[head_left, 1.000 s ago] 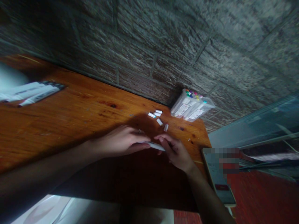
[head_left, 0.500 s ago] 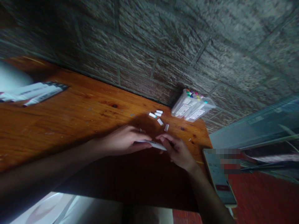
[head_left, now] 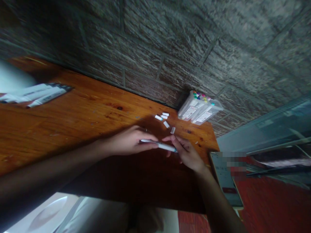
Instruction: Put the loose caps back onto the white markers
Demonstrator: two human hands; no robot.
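A white marker (head_left: 166,147) with a teal band near its right end is held level between my hands above the wooden table (head_left: 102,116). My left hand (head_left: 132,140) is closed, pinching the marker's left part between thumb and fingers. At the teal end, my right hand (head_left: 187,152) is closed around the tip, which its fingers hide. Several loose white marker caps (head_left: 166,124) lie on the table just beyond my hands, one of them (head_left: 172,130) close to my right fingertips.
Clear plastic cases (head_left: 200,111) of coloured markers stand against the stone wall (head_left: 150,77). On the left lie several white markers (head_left: 46,94) beside a blurred pale object (head_left: 13,79). A flat device-like panel (head_left: 225,178) is off the table's right edge, above a red floor (head_left: 272,204).
My right hand has shifted slightly right along the marker, so more of its barrel and the teal band now show. The left hand keeps its hold. The view has tilted a little.
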